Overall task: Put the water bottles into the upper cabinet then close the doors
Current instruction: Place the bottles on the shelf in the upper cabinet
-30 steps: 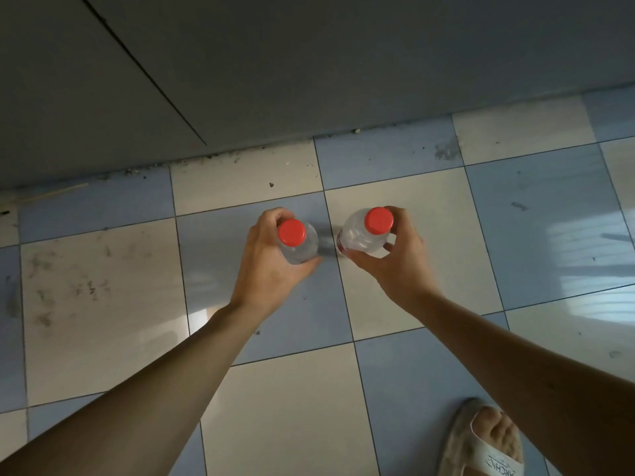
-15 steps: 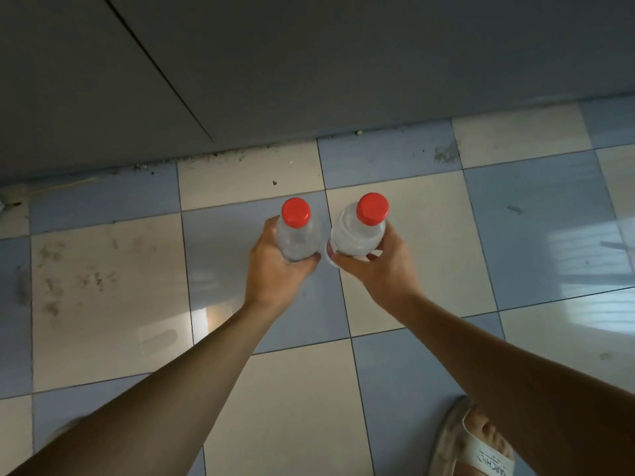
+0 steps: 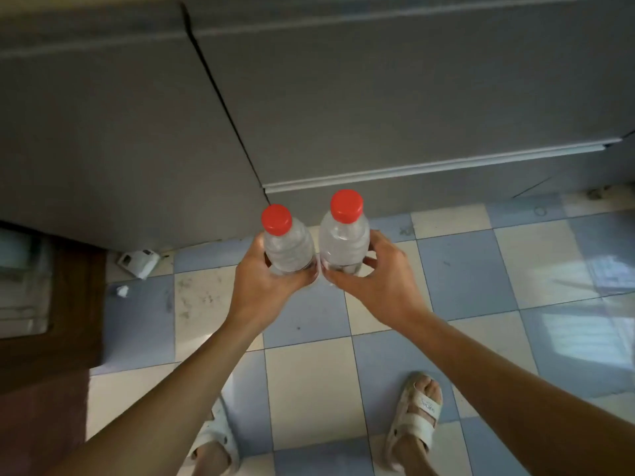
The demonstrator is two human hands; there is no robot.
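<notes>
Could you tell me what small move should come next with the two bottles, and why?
Probably keep raising both bottles toward the cabinet above. The left hand grips one bottle and the right hand the other bottle, both upright, capped and clear of the floor; only lower grey doors show here.

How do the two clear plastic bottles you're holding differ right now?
The left-hand clear plastic bottle sits lower in view; the right-hand clear plastic bottle has its cap higher. The left hand wraps around its bottle from the left, the right hand from the right. Both are upright, red-capped and side by side.
</notes>
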